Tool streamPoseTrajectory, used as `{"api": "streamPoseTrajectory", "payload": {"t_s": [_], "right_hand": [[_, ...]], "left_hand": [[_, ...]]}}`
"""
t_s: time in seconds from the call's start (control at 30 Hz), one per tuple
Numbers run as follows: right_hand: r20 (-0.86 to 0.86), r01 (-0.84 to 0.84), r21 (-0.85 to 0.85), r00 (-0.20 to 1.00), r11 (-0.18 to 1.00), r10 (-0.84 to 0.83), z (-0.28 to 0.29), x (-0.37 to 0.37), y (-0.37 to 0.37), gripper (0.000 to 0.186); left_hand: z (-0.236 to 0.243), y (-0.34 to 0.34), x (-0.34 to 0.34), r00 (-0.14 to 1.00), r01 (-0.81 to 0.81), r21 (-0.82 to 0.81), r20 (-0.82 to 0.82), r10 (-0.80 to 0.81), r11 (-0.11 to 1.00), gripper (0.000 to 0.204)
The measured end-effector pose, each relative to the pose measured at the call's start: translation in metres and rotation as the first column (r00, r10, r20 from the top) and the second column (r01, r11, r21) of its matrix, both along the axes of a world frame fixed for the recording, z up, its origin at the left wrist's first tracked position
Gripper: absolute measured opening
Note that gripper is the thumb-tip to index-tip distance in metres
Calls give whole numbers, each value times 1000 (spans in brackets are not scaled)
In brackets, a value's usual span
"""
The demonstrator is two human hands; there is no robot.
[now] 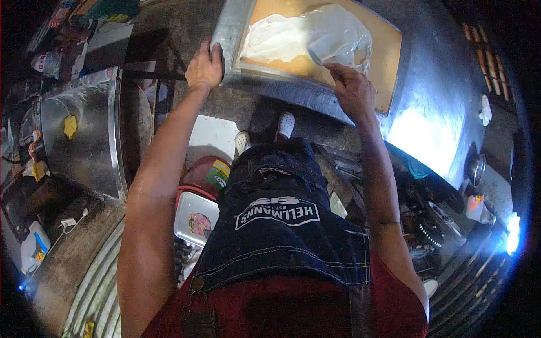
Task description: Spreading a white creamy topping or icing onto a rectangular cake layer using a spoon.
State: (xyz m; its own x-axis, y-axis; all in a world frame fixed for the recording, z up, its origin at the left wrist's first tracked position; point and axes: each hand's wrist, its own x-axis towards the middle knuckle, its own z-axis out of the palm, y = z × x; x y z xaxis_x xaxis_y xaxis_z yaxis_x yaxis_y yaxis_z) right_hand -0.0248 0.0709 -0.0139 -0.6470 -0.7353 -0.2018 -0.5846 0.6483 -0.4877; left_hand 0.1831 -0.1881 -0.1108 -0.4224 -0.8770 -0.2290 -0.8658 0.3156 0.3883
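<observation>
A flat tan sheet of cake (389,56) lies on the metal table (282,84), partly covered with white cream (282,36). In my right hand (355,90), at the sheet's near side, is a spatula (315,55); its narrow grey blade meets the cream. My fingers and the cream hide most of this tool. The cream is thick and ridged to the right of the blade, and smoother to the left. My left hand (205,66) rests at the table's left edge, fingers outstretched and holding nothing.
On the left stands another metal-topped table (84,135) with a yellow scrap (70,127) on it. A red bucket (200,172) and a white tray (191,211) are beside my legs. Strong light glares off the big table's right side. A metal bowl (478,169) sits farther right.
</observation>
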Motion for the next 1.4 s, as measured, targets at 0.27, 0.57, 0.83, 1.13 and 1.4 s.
{"api": "streamPoseTrajectory", "payload": {"t_s": [0.27, 0.57, 0.83, 1.13, 1.4], "right_hand": [[-96, -30, 24, 995, 999, 32, -4, 56, -9, 34], [-134, 101, 41, 986, 994, -95, -34, 6, -20, 30], [-195, 123, -42, 972, 992, -129, -25, 115, -43, 31], [-91, 161, -187, 979, 969, -180, -16, 105, -43, 35], [-34, 123, -89, 991, 988, -127, -21, 162, -72, 37]], "left_hand": [[4, -2, 6, 999, 34, 40, -43, -32, 999, 57], [-1, -4, 5, 994, 88, 52, -69, -84, 995, 56], [-35, -13, 9, 978, 112, -6, -179, -111, 994, 53], [-35, -11, 9, 965, 148, -27, -215, -150, 989, 50], [-16, -4, 5, 974, 92, 40, -209, -81, 995, 51]]}}
